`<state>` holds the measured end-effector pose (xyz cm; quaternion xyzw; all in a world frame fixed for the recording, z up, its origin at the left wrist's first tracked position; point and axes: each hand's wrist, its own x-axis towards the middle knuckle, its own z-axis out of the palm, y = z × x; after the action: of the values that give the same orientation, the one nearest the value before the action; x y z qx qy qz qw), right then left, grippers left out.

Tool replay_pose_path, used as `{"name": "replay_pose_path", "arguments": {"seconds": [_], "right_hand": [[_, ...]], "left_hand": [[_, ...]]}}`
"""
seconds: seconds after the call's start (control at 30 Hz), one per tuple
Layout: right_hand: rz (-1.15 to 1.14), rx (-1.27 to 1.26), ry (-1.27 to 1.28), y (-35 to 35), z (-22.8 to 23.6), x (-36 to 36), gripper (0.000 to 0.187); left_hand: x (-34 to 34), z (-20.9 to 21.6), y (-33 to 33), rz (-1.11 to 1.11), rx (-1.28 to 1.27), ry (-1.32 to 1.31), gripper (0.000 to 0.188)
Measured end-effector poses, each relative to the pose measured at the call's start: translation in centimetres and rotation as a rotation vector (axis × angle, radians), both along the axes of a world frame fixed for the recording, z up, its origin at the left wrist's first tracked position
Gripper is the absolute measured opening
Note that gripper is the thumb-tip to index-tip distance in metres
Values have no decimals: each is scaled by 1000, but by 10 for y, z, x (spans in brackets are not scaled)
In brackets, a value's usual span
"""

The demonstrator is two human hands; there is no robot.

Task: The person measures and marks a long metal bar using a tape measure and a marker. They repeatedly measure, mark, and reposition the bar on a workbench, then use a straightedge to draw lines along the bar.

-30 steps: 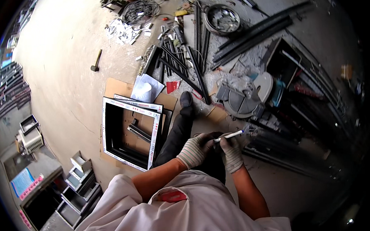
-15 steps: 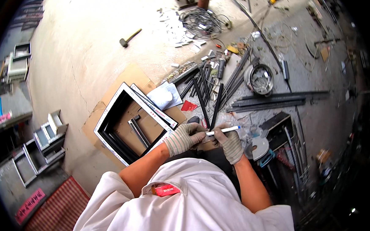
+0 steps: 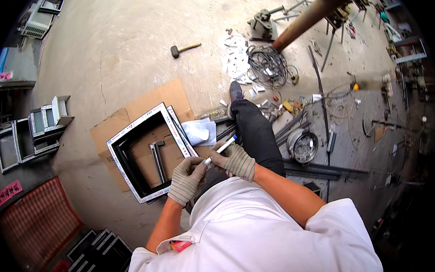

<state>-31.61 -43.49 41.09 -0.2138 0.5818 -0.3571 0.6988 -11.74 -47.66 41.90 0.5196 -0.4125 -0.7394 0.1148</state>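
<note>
A white marker pen [image 3: 224, 146] with a blue end slants between my gloved hands in front of my body. My right hand [image 3: 235, 163] has its fingers closed around the pen's body. My left hand [image 3: 186, 179] pinches at the pen's lower end; the exact contact is partly hidden by the fingers. Both gloves are pale and striped. Just beyond my left hand, a stack of black frames with a white printed border [image 3: 125, 172] lies on cardboard [image 3: 172, 95]. A short metal profile [image 3: 158, 162] rests inside the frames' opening.
White papers [image 3: 197, 133] lie right of the frames. My right leg [image 3: 254, 128] stretches forward over scattered dark profiles. A mallet [image 3: 186, 49], coiled cable [image 3: 268, 65], white scraps [image 3: 236, 60] and a brown post [image 3: 314, 15] are farther off. A round metal ring [image 3: 303, 146] sits at the right.
My view has turned to the right, and my right leg now shows stepping forward. My hands have shifted left toward the frames, still on the marker pen, which now tilts more steeply.
</note>
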Motion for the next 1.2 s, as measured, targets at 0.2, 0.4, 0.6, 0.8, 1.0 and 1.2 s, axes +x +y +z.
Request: {"name": "replay_pose_path", "arguments": {"seconds": [0.2,0.4,0.6,0.8,1.0,1.2], "right_hand": [[173,25,-274,-115,-70,-94,28],[257,80,-319,-245,-89,-228,29],[87,144,-143,-295,-86,-359,30],[-73,231,-58,-342,-71,-423,32],[-190,203,-56,-397,-62,-451,28],[-299,221,31,-476,-57,-491,28]], "left_hand": [[-97,-16,-98,166,25,-107,26],[-207,-41,-193,251,105,-156,30],[-269,-26,-264,115,88,-302,33],[-280,-25,-314,144,32,-417,29],[-302,-34,-382,99,-7,-455,29],[-349,-70,-491,-20,-40,-374,27]]}}
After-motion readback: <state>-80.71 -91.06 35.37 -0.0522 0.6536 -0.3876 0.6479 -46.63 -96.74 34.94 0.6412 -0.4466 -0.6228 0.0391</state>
